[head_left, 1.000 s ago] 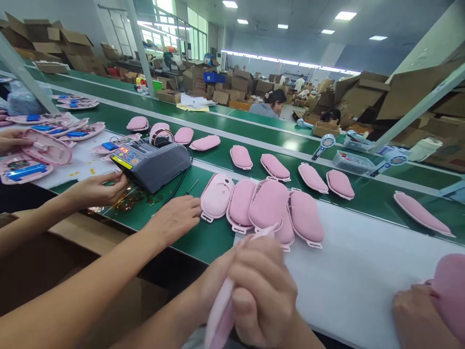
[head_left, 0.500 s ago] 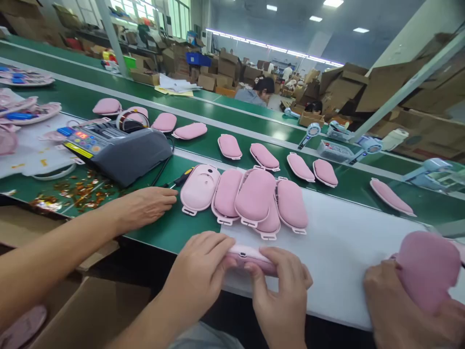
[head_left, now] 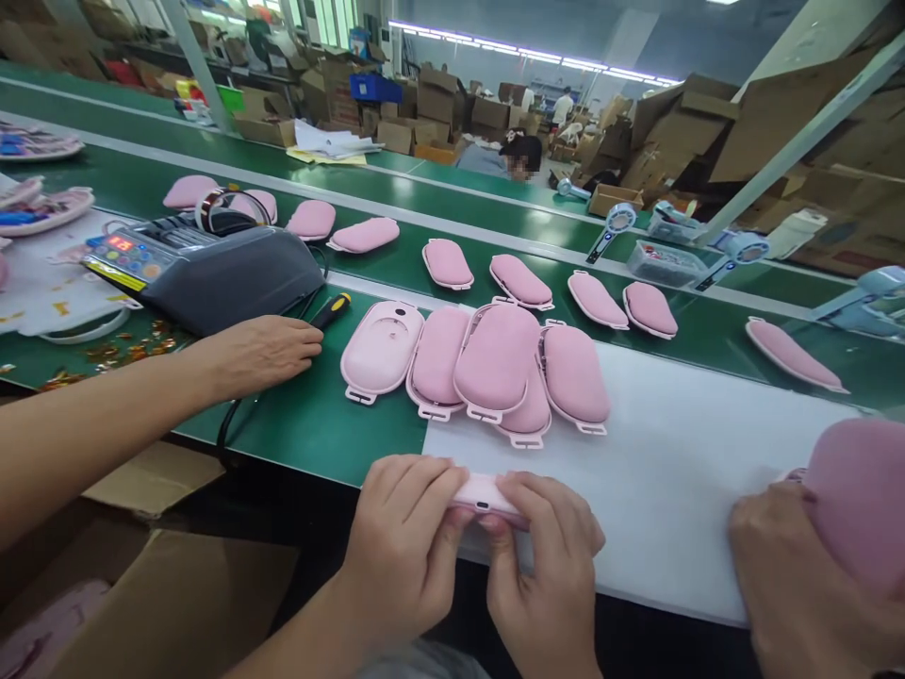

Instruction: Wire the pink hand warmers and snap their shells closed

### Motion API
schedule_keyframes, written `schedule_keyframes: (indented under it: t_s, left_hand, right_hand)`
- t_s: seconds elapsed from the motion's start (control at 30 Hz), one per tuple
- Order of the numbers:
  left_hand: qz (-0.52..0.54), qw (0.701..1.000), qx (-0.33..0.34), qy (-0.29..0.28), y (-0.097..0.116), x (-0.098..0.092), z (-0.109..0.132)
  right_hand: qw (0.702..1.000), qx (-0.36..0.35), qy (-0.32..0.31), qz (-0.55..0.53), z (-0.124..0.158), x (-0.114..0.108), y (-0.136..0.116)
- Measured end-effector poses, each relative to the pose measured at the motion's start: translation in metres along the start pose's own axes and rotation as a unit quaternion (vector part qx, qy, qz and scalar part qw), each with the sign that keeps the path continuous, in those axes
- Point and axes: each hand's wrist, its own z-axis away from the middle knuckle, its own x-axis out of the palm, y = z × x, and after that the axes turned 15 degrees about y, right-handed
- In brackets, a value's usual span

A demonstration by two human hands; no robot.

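My left hand [head_left: 406, 542] and my right hand [head_left: 548, 575] both grip one pink oval shell [head_left: 487, 495] at the near edge of the white mat [head_left: 671, 490], fingers curled over its two ends. Just beyond lies a cluster of pink shells [head_left: 495, 368], overlapping, one turned open side up [head_left: 382, 344]. A co-worker's hand [head_left: 258, 354] rests flat on the green bench to the left of that cluster. Another person's hand [head_left: 798, 585] at the lower right holds a pink shell [head_left: 859, 500].
A grey tape dispenser [head_left: 212, 269] stands at the left with a screwdriver [head_left: 331, 309] beside it. More pink shells [head_left: 519, 280] lie in a row on the green conveyor [head_left: 396, 273]. Cardboard boxes [head_left: 176, 604] sit below the bench edge; a seated person [head_left: 513, 156] works beyond.
My hands brought the pink shell from upright in front of me down to the mat's near edge. The co-worker's hand slid left, away from the cluster. The view tilted downward.
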Motion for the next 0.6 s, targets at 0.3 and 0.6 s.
schedule_keyframes:
  t_s: [0.3,0.6]
  left_hand:
    - [-0.028,0.999,0.002,0.025,0.001,0.008,0.013]
    - [-0.002,0.998,-0.035,0.043,0.004,0.005,0.004]
  right_hand:
    - [0.999,-0.004,0.044,-0.029,0.004,0.006,0.002]
    - [0.999,-0.029,0.023,-0.018,0.002,0.004,0.004]
